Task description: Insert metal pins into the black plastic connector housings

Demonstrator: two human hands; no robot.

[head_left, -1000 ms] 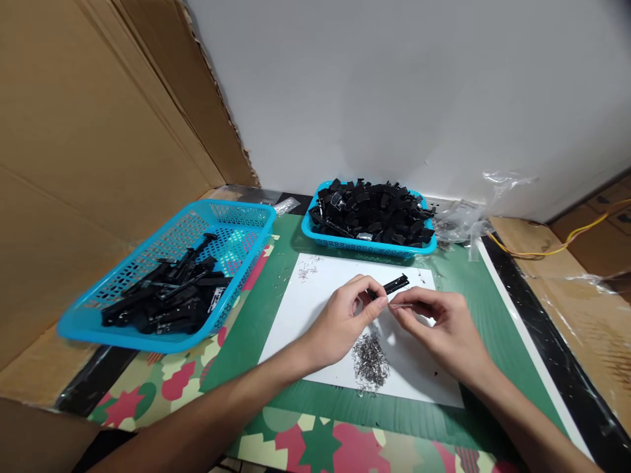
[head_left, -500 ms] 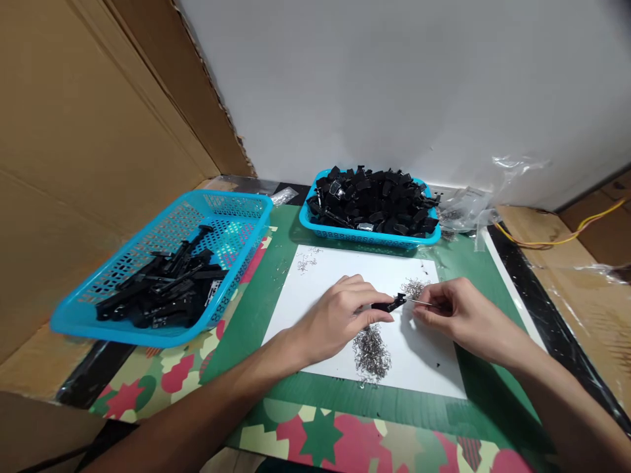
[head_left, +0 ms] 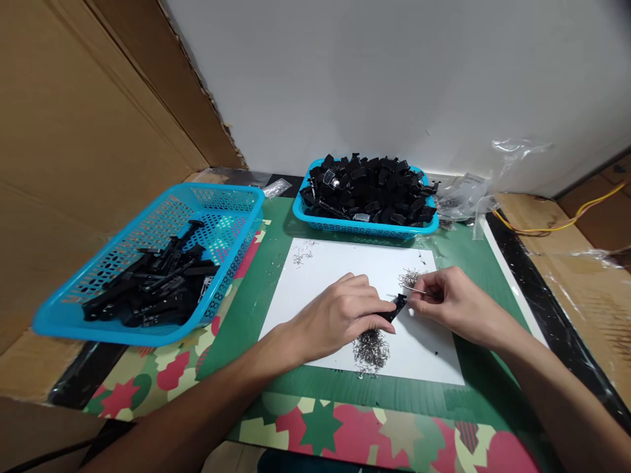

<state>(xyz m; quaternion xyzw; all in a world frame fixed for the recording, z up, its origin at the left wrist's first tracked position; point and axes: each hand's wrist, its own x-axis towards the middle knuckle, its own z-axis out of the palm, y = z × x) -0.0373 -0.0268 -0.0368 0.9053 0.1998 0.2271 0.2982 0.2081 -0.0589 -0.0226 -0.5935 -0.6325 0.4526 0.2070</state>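
Between the thumb and fingers of my left hand (head_left: 348,310) is a small black plastic part (head_left: 396,307), its notched end pointing up and to the right. My right hand (head_left: 444,295) pinches a thin metal pin-like tool (head_left: 418,290), whose tip reaches left, just above the black part. I cannot tell if the tip touches anything. Below my left hand lies a heap of tiny bent metal wire springs (head_left: 371,353) on a white sheet (head_left: 315,289). A smaller pile of springs (head_left: 409,277) sits beyond the tool tip.
A blue basket (head_left: 148,338) at the left holds long black parts. At the back, another blue basket (head_left: 365,228) is heaped with black pieces. Clear plastic bags (head_left: 463,197) lie right of it. Cardboard stands on the left, with a pale wall behind.
The black part has tilted in my left hand. The tool has drawn slightly away from the part's end and now sits higher. The whole view has shifted a little.
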